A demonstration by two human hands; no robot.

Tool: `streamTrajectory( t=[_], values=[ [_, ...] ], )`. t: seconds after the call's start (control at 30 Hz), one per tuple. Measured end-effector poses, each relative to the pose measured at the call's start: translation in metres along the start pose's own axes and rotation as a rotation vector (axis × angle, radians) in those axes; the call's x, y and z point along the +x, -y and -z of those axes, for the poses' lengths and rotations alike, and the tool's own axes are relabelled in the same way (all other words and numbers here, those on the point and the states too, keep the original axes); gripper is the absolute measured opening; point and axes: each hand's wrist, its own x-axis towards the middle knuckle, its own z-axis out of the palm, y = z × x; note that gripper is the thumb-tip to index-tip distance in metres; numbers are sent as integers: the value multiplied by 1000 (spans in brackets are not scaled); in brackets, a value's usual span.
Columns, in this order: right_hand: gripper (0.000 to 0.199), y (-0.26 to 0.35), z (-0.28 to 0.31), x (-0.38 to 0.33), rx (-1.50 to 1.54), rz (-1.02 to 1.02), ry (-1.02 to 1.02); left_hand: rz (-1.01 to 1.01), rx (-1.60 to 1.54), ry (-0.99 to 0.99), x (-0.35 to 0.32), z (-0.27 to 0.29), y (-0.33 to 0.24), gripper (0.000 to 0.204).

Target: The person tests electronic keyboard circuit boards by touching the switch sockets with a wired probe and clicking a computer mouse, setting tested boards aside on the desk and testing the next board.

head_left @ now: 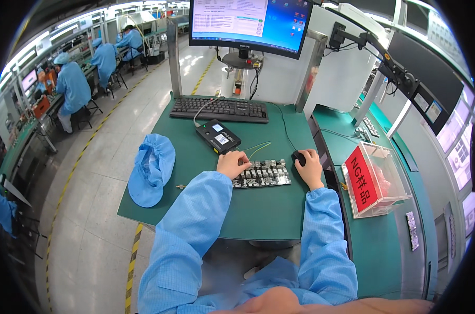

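Observation:
My left hand (232,164) is at the upper left end of a panel of small circuit boards (266,174) with silvery parts. Its fingers are bent together in a pinch against the panel; what they hold, if anything, is hidden. Thin yellow-green wires (259,146) loop between a black electronic box (219,137) and the panel area. My right hand (310,170) is wrapped over a black computer mouse (299,158), right of the panel. A small metal-tipped connector (181,187) lies beside my left sleeve.
A black keyboard (219,109) lies behind the box, below a lit monitor (248,22). At left rests a blue cap (152,170). A clear box with a red label (361,178) stands on the right bench, near another board (412,231). Several people in blue work at far left.

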Motion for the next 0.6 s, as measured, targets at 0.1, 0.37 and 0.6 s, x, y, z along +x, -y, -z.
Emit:
streamTrajectory(
  t=[0.1,0.37,0.6],
  values=[
    [35,-3,-1,-1,108,-10,54,11,-6,7,3,-1,4,18],
    [40,-11,-8,-3,101,48,35,15,-6,18,3,-5,9,19],
    [41,-13,-5,-3,106,82,52,28,-1,16,1,-3,3,18]
  ],
)
